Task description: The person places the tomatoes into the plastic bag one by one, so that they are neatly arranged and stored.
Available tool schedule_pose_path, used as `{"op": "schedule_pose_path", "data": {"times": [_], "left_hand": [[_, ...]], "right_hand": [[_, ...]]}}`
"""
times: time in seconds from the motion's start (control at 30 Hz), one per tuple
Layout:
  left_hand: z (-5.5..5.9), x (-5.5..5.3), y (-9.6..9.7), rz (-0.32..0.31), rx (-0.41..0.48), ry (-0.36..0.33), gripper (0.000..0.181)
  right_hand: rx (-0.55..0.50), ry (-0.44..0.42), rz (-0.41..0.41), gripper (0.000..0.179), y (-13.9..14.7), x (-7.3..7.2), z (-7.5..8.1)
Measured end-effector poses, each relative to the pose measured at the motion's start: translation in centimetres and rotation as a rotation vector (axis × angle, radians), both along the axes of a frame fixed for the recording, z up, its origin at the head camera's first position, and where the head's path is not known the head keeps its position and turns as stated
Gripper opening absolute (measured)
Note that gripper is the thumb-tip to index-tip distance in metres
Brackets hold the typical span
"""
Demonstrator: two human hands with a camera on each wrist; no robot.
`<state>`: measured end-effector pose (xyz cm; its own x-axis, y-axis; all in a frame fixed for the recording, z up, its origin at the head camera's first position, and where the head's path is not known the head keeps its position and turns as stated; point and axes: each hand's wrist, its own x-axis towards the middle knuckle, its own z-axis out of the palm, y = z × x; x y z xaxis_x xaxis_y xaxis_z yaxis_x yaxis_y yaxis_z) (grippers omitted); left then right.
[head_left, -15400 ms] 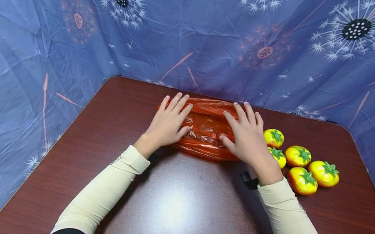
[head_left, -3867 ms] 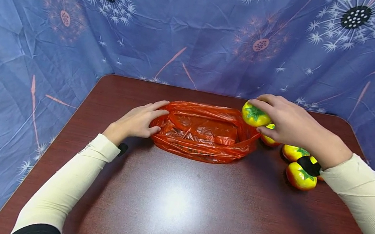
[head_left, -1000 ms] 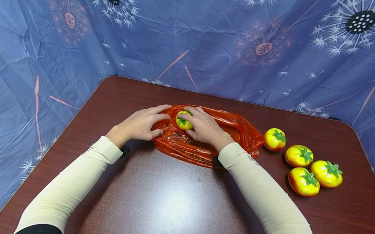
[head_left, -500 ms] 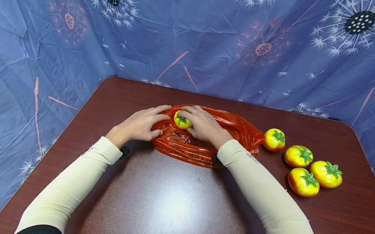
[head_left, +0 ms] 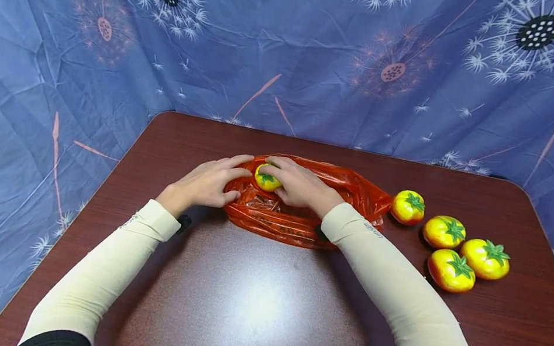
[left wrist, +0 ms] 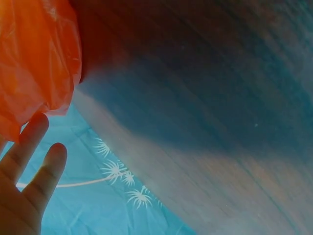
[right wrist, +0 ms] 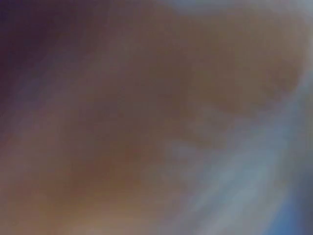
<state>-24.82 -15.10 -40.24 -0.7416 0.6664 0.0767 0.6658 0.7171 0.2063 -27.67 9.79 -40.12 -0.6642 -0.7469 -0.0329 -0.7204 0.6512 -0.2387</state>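
A red plastic bag (head_left: 274,229) lies on the table with its mouth open upward. My right hand (head_left: 301,188) holds a yellow-red tomato (head_left: 266,183) with a green star-shaped calyx, inside the bag's mouth near its left end. My left hand (head_left: 201,183) rests at the bag's left rim, thumb apart from the fingers. From the left wrist view, straight fingers (left wrist: 51,164) of that hand reach up to the bag (left wrist: 39,54), one fingertip at its edge. The right wrist view is blurred brown and pale patches.
Several more yellow-red tomatoes (head_left: 442,232) stand on the brown table (head_left: 163,151) to the right of the bag, the closest one (head_left: 407,208) beside its right end. A blue curtain (head_left: 294,51) with dandelion prints hangs behind and around the table.
From the right-hand group, the right hand has brought one tomato over into the bag. In the last second it shifted slightly left; the left hand has stayed at the rim.
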Motion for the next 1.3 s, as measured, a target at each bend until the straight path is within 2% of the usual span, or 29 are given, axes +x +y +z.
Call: {"op": "schedule_pose_path", "data": {"times": [0.13,0.3,0.43,0.73,0.93,1.07,1.3], "left_hand": [[0.0,0.0,-0.1,-0.017,-0.004,0.009,0.044],[-0.1,0.1,-0.1,-0.052,-0.015,0.043,0.036],[-0.1,0.2,-0.1,-0.048,-0.023,0.065,0.037],[-0.2,0.3,0.0,-0.024,-0.041,0.026,0.041],[-0.3,0.5,0.1,-0.016,-0.045,0.014,0.041],[-0.2,0.4,0.2,-0.024,-0.034,0.016,0.041],[0.0,0.3,-0.1,-0.015,-0.028,0.003,0.043]], "right_hand": [[0.001,0.029,0.000,0.056,0.2,0.1,-0.5],[-0.015,0.018,-0.032,0.057,0.7,0.3,-1.1],[-0.031,0.032,-0.040,0.057,1.0,0.3,-1.4],[-0.020,0.067,-0.034,0.057,0.9,0.6,-1.2],[-0.016,0.048,-0.054,0.061,0.8,1.0,-1.2],[-0.022,0.042,-0.062,0.062,1.2,1.2,-0.3],[0.008,0.034,-0.079,0.061,1.8,2.4,3.4]]}}
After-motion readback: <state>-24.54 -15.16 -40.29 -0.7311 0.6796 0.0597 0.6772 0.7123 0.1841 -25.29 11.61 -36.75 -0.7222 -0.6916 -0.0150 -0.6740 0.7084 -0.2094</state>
